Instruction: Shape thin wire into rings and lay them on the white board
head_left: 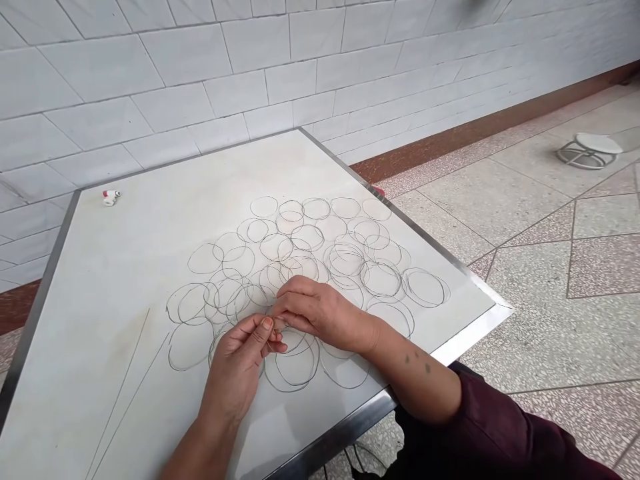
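My left hand and my right hand meet over the near middle of the table. Both are closed, thumbs and fingertips pinched together at one spot. Between them is a thin wire, bent round like the rings below, though most of it is hidden by the fingers. Many thin wire rings lie spread over the table beneath and beyond my hands, a lot of them overlapping. To the left of my left hand lie two straight lengths of wire, running toward the near edge.
The white table has a metal edge and stands against a white tiled wall. A small white and red object lies at its far left corner. On the floor to the right is a low round stool.
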`<state>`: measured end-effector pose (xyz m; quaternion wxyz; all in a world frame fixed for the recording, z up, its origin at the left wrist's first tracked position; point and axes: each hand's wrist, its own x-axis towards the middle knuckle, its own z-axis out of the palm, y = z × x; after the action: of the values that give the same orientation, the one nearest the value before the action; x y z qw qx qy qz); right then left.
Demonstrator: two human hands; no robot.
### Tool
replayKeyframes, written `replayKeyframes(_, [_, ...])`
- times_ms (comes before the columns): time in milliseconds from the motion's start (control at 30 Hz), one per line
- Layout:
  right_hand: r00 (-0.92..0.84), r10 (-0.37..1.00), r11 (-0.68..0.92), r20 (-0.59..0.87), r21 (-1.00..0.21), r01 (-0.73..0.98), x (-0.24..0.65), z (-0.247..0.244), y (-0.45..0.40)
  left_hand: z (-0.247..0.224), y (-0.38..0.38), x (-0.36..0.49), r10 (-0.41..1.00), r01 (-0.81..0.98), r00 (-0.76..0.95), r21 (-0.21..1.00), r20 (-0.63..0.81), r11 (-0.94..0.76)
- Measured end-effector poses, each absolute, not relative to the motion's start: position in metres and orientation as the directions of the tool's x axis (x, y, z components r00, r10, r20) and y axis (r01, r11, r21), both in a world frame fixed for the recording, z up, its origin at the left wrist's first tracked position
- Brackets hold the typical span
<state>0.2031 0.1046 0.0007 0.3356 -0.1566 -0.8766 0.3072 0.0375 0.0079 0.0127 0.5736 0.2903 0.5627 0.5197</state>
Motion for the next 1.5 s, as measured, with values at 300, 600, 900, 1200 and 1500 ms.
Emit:
replayKeyframes(300, [-0.664, 0.567, 0.701, 0.488, -0.709, 0.078, 0.200, -0.002, 0.105, 0.012, 0.008, 0.034, 0.919, -0.371, -0.222, 0.900, -0.325, 0.229])
replayKeyframes(600, [-0.703, 0.503, 0.753, 0.504, -0.655, 0.069, 0.199, -0.004, 0.102, 0.009, 0.011, 0.035, 0.907, -0.369, -0.253, 0.900, -0.338, 0.232])
replayKeyframes(900, [-0.725, 0.417, 0.848, 0.547, -0.522, 0.094, 0.197, -0.005, 0.100, 0.011, 0.009, 0.038, 0.898, -0.194, -0.341, 0.955, -0.278, 0.223])
replayKeyframes(1200, [-0.706, 0.448, 0.845, 0.549, -0.519, 0.132, 0.196, -0.006, 0.099, 0.008, 0.009, 0.037, 0.909, -0.189, -0.337, 0.963, -0.246, 0.190])
replayKeyframes(1500, [-0.646, 0.491, 0.837, 0.584, -0.523, 0.164, 0.195, -0.013, 0.099, 0.012, 0.009, 0.039, 0.885, -0.256, -0.369, 0.947, -0.283, 0.196])
